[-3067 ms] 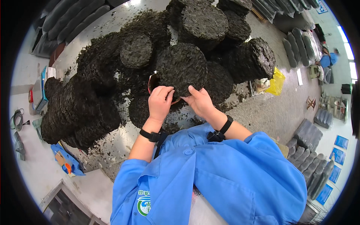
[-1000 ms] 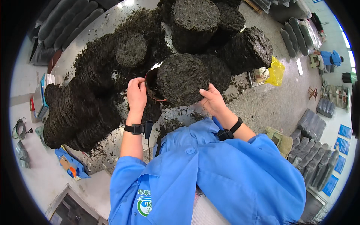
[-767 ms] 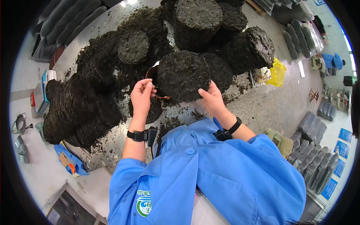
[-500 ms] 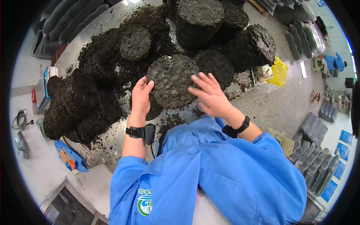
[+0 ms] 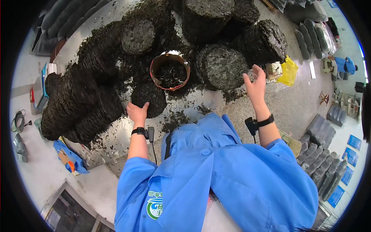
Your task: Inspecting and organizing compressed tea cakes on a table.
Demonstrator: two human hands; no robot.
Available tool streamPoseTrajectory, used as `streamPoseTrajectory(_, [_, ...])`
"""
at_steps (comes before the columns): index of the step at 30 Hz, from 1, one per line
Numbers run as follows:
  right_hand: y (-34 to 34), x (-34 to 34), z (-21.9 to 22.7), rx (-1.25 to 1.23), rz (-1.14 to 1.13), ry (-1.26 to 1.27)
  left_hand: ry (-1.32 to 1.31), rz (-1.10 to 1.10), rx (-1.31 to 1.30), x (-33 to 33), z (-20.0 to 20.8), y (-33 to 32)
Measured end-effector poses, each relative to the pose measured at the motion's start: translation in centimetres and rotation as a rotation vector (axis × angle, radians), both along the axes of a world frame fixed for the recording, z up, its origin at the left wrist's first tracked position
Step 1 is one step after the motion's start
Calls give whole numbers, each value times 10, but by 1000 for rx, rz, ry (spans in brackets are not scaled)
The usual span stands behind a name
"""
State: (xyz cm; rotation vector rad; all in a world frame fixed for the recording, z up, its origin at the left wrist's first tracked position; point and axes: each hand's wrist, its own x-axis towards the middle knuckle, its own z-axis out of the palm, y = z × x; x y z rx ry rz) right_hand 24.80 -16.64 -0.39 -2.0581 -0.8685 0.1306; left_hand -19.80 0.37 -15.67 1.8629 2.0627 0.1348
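My left hand point(image 5: 138, 113) is at the near edge of a dark round seaweed cake point(image 5: 151, 98), thumb and fingers apart; I cannot tell if it touches. A round tub point(image 5: 186, 80) with a reddish rim stands just beyond, with loose dark scraps inside. To its right, a pile of round dried seaweed cakes point(image 5: 223, 67) shows its rough greyish-black top. My right hand point(image 5: 256, 87) hovers by that pile's right side, fingers spread and holding nothing.
Tall seaweed stacks point(image 5: 206, 17) rise at the far side, with a stack lying tilted point(image 5: 266, 40) at right. Long piles point(image 5: 77, 104) fill the left. Crumbs litter the table point(image 5: 197, 102). A yellow bag point(image 5: 288, 71) lies beyond the right hand. Another person point(image 5: 344, 65) is far right.
The round seaweed cake held over the tub is now on the pile to the right, uncovering the tub. My left hand has let go and dropped toward the lower left; my right hand has moved right.
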Motion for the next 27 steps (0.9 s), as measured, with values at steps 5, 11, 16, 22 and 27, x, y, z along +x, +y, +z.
streamPoseTrajectory(5, [6,-65,-11,-84,533,347,99,28,-13,-1,-38,-20])
streamPoseTrajectory(11, [37,-167,-141,-658,950,740,-137,188,-140,-22,-50,-31])
streamPoseTrajectory(16, [55,-212,-205,-835,840,469,-471,301,-179,-50,-73,-63])
streamPoseTrajectory(22, [67,-227,-192,-807,752,698,-1117,511,-369,-63,-36,-93])
streamPoseTrajectory(27, [81,-235,-132,-627,545,1268,-1167,462,-344,-67,53,-94])
